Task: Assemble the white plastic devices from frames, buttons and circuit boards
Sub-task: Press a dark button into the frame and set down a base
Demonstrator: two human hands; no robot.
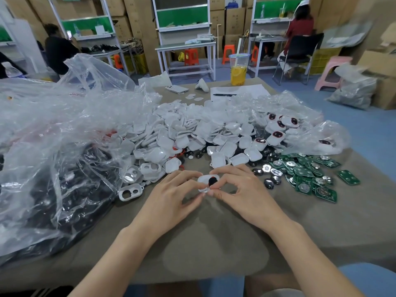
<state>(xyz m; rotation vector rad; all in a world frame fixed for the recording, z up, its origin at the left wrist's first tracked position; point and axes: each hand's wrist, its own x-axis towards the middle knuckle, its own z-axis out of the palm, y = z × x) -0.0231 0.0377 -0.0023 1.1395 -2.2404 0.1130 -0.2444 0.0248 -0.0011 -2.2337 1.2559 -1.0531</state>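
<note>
Parts piled all round the hands

Crinkly plastic bag (64, 146) on the left, white shells heap (182, 129) behind, green circuit boards (308, 174) on the right. Brownish table (214, 243), workbenches (185, 46) and cartons (233, 20) in the back. Left hand (171, 200) and right hand (242, 194) both pinch one white frame (203, 181), dark button (213, 180) inside, just before the heap.

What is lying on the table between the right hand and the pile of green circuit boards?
In the head view, a few dark oval buttons lie loose between the right hand and the green circuit boards.
</note>
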